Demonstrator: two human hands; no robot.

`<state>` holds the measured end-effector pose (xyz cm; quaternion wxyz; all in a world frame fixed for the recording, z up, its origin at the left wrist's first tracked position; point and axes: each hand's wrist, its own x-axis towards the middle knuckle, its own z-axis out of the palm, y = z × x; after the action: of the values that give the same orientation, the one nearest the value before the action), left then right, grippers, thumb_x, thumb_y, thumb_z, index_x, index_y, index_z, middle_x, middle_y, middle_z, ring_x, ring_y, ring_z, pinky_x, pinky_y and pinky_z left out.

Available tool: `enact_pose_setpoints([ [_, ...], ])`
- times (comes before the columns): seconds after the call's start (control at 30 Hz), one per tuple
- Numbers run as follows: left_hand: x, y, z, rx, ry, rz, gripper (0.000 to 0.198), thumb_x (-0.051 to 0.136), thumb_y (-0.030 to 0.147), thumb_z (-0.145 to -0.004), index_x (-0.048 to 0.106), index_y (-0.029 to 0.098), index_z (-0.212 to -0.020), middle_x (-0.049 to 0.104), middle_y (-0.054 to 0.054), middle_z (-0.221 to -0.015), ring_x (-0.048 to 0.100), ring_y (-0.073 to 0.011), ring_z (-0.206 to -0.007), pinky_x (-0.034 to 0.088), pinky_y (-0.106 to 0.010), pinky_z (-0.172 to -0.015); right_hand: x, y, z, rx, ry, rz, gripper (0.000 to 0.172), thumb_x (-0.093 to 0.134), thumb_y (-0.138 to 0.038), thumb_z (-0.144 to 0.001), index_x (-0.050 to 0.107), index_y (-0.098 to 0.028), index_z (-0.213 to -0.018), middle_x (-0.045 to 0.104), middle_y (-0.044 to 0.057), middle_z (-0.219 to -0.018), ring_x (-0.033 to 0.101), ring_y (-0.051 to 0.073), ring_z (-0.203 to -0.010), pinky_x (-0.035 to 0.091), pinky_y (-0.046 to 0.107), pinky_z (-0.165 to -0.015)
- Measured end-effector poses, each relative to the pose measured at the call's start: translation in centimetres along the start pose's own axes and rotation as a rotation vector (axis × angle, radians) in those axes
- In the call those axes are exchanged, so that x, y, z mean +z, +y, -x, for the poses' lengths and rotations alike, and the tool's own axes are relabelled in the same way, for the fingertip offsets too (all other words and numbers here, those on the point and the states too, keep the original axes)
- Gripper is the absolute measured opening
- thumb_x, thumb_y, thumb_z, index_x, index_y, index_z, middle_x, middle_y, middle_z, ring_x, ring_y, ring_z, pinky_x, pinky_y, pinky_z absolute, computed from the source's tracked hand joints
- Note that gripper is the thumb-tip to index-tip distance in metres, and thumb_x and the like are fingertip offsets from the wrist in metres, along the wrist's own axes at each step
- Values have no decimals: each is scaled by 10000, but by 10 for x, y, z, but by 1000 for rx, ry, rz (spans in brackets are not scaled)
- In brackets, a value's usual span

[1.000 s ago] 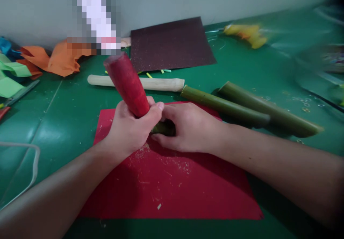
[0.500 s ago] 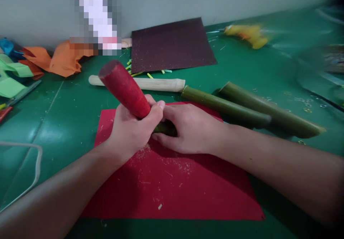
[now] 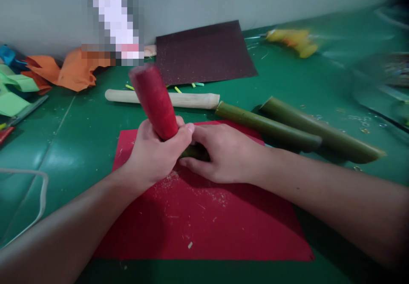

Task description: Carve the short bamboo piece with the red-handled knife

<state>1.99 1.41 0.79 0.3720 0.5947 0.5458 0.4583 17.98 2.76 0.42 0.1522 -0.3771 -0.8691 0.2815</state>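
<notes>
My left hand (image 3: pixel 151 152) is closed around a thick red cylindrical handle (image 3: pixel 157 105), which rises tilted up and to the left. Whatever sits at the handle's lower end is hidden by my fingers. My right hand (image 3: pixel 225 154) grips a short green bamboo piece (image 3: pixel 195 151), of which only a part shows between the two hands. Both hands meet over a red sheet (image 3: pixel 204 228) strewn with pale shavings and a small chip.
Behind the hands lie a pale peeled bamboo stick (image 3: pixel 191 100), two green bamboo pieces (image 3: pixel 268 127) and a dark brown sheet (image 3: pixel 204 54). Crumpled orange paper (image 3: pixel 76 69) and green paper (image 3: pixel 12 92) are at left. A yellow object (image 3: pixel 292 41) and small rings (image 3: pixel 364 124) lie at right.
The top of the red handle has swung right and a little upward, so it stands steeper. My right hand and the bamboo piece have hardly moved.
</notes>
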Motion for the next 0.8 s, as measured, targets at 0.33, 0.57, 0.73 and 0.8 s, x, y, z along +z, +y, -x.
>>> enact_pose_setpoints([
  [0.33,4,-4,0,57,63,34,295,643,187,-805,509,198,-543,461,43,-512,424,-75,-475,420,-193,-463,-2,-1,0,42,-19,1,323,634,-352,-833,636,-132,-1070,684,51,-870,558,154,-702,347,273,-621],
  [0.57,5,-1,1,33,78,-24,304,635,198,-801,482,193,-539,452,43,-520,437,-77,-500,447,-193,-503,-1,1,-1,41,-14,-10,318,643,-372,-832,628,-133,-1041,672,43,-855,542,148,-686,332,272,-611],
  [0.73,3,-1,-1,12,59,-21,304,624,199,-777,465,190,-519,423,50,-500,396,-69,-476,407,-188,-463,0,3,-2,8,-11,-34,314,647,-378,-834,622,-133,-1030,667,43,-865,542,145,-691,337,272,-615],
  [0.8,2,0,-1,-16,37,-33,304,624,203,-762,460,189,-507,406,53,-488,378,-67,-464,389,-187,-443,1,3,-2,-6,-6,-47,305,644,-377,-837,621,-134,-1021,665,39,-857,540,141,-683,337,271,-612],
])
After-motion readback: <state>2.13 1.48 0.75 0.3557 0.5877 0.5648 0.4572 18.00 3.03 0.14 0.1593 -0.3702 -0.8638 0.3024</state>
